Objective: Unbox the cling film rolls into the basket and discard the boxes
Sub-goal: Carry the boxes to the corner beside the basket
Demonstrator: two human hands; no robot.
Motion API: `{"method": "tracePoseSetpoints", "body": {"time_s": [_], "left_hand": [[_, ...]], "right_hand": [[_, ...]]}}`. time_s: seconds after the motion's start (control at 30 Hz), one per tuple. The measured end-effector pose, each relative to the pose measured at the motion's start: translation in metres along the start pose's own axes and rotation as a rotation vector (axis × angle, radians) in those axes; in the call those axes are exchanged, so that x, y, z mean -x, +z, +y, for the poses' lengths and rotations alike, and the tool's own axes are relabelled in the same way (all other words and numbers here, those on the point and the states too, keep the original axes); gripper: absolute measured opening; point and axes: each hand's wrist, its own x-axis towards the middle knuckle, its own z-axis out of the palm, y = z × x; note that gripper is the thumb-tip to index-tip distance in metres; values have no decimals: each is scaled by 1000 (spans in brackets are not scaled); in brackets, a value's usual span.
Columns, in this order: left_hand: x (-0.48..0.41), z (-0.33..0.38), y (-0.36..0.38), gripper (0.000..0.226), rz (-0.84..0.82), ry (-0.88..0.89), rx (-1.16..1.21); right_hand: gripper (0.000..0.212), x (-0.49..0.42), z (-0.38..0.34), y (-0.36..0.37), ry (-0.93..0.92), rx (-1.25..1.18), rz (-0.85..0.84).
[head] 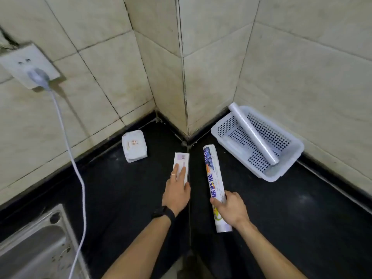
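Gripping roll [213, 174], right hand [229, 208] hides part; left hand [176, 195] covers box [182, 159] end.

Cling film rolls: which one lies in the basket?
The plain silvery roll, lying slantwise across the white basket. The printed roll, in blue wrapping, is gripped by the right hand.

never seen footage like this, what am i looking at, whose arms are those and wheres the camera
There is no machine, just one picture from a camera worn on a person's head, looking down at their own arms over a black countertop. The left hand lies with straight fingers on a white cardboard box. The right hand grips a printed cylindrical cling film pack. A white perforated plastic basket holds a bare clear roll. Nearby: a white packet, a steel sink and a plugged-in white cable.
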Motion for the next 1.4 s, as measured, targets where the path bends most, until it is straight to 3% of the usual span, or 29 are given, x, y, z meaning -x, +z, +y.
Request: {"method": "tracePoseSetpoints", "body": {"time_s": [0.33,0.67,0.87,1.0,1.13,1.4], "left_hand": [[-60,-14,36,69,-54,45,72],[-61,-19,41,67,-33,117,-195],[-63,-15,21,66,-99,132,-257],[-37,11,5,71,-54,268,-264],[7,57,15,66,-118,455,-313],[150,185,86,56,-244,933,-366]], "right_hand": [[52,-68,-33,24,73,29,44],[66,-63,-36,42,72,216,124],[80,-46,-36,21,87,8,75],[67,-3,-21,-4,0,-78,186],[50,77,19,-31,-19,-97,391],[40,279,163,-59,181,18,787]]}}
